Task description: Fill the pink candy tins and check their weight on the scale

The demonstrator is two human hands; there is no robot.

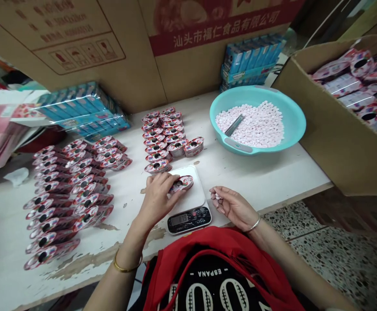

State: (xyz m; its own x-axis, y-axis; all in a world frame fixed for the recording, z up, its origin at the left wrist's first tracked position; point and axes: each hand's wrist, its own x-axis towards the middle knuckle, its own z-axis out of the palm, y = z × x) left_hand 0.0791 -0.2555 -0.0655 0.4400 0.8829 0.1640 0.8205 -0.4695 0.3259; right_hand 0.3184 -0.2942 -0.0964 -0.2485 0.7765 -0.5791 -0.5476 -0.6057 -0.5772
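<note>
My left hand (160, 195) is closed around a small oval candy tin (185, 183) with a red and pink pattern, which is on the white kitchen scale (197, 190). The scale's black panel with its lit display (179, 219) faces me. Just right of the scale, my right hand (232, 206) is curled, with a few pale pink candies (217, 197) between its fingers. A turquoise basin (296, 123) behind it holds a heap of the same pale candies (266, 125), and a metal scoop (234, 125) lies on them.
Rows of similar tins stand at the left (87, 201) and centre back (156, 147). Wrapped blue packs (84, 108) lean near a large carton (136, 56). At the right, an open cardboard box (337, 151) holds many more tins. The table's front edge runs close to me.
</note>
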